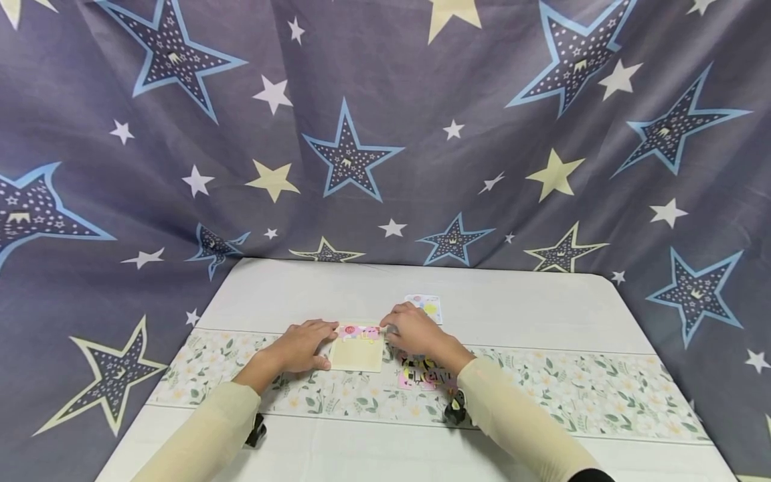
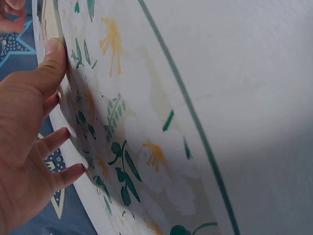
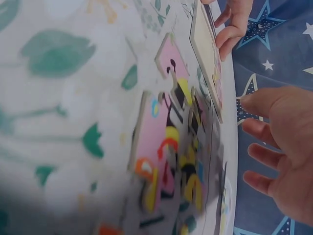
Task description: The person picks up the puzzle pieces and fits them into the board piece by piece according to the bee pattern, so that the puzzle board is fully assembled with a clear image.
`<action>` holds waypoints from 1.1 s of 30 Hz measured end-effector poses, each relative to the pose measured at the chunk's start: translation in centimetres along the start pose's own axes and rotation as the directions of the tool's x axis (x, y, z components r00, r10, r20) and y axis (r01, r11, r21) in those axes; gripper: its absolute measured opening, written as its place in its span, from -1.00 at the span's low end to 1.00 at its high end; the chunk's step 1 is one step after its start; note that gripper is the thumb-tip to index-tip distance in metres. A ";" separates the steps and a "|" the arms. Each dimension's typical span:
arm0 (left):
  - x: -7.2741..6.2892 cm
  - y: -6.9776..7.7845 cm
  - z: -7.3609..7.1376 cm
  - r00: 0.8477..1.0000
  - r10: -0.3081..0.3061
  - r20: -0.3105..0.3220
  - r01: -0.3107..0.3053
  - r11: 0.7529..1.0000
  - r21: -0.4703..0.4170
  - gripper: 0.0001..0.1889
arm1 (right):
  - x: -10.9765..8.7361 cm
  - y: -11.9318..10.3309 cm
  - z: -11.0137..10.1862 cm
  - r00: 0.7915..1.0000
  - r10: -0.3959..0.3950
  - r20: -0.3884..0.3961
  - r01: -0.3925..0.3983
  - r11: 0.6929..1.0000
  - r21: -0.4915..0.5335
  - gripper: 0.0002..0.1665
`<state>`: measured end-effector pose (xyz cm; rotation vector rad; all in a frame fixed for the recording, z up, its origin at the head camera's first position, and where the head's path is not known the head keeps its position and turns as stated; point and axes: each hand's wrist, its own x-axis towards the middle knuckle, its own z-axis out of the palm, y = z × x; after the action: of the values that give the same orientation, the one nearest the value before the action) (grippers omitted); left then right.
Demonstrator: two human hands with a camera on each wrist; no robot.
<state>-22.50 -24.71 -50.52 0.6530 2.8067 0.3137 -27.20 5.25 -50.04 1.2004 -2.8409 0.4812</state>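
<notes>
A pale wooden puzzle board (image 1: 357, 358) lies on the floral strip of the table. Joined pink and yellow puzzle pieces (image 1: 360, 332) fill its far edge; the rest of its bed is bare. My left hand (image 1: 306, 345) rests along the board's left side, thumb near the front and fingers toward the far corner. At the far right corner, the fingertips of my right hand (image 1: 414, 331) reach the board's edge. The right wrist view shows this hand's fingers loosely spread with nothing held. Loose puzzle pieces (image 3: 151, 132) lie under the right forearm, partly hidden.
A white printed card (image 1: 431, 308) lies behind the right hand, which covers part of it. The table (image 1: 313, 288) is white with a floral band (image 1: 560, 381) across it. A grey star-patterned curtain (image 1: 385, 134) hangs behind and at both sides.
</notes>
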 end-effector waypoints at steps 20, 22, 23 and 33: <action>0.1 0.1 -0.1 1.000 -0.001 0.002 0.001 1.000 -0.006 -0.20 | -4.2 1.3 -0.5 0.998 -0.035 0.045 0.034 0.999 0.034 -0.72; 0.1 0.1 -0.1 1.000 -0.002 0.003 0.002 1.000 -0.005 -0.20 | -4.6 1.3 -0.5 0.998 -0.043 0.053 0.041 0.999 0.025 -0.72; 0.1 0.0 -0.1 1.000 -0.002 0.003 0.002 1.000 -0.004 -0.20 | -4.7 1.3 -0.4 0.997 -0.046 0.056 0.045 0.999 0.014 -0.73; 0.2 -0.1 0.0 1.000 -0.006 0.003 0.006 1.000 -0.012 -0.20 | -5.4 1.2 0.0 0.992 -0.071 0.102 0.074 0.997 -0.031 -0.67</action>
<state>-22.74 -24.71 -50.54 0.6424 2.8015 0.3274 -24.30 9.80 -51.15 1.3541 -2.8625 0.3772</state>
